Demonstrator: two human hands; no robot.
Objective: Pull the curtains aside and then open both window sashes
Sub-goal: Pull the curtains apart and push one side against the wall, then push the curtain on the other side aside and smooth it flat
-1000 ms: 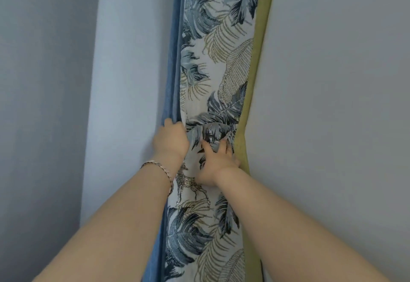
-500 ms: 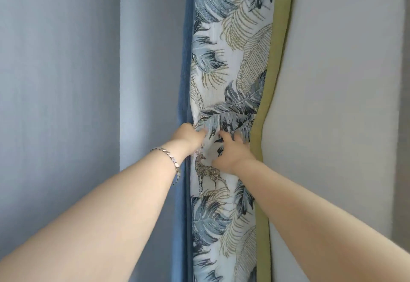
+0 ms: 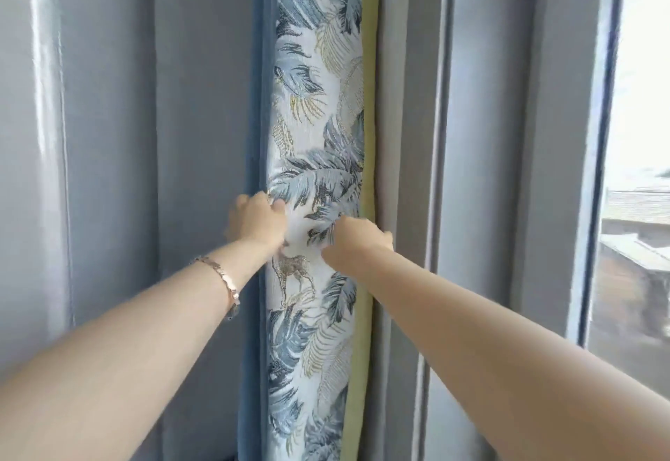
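A leaf-patterned curtain (image 3: 315, 105) with a blue left edge and a green right edge hangs bunched into a narrow vertical strip at the centre. My left hand (image 3: 255, 223), a bracelet on its wrist, grips the strip's left side. My right hand (image 3: 357, 243) grips its right side near the green border. Folds of grey curtain backing (image 3: 482, 170) hang to the right of the strip. At the far right a window pane (image 3: 638, 207) shows bright daylight and rooftops outside, behind a grey frame edge (image 3: 594, 178).
A grey wall (image 3: 108, 134) fills the left half of the view, close to my left arm. No window handle is visible.
The curtain has moved left with both hands. The grey backing on the right has gathered into folds, and a strip of window with daylight has come into view at the far right.
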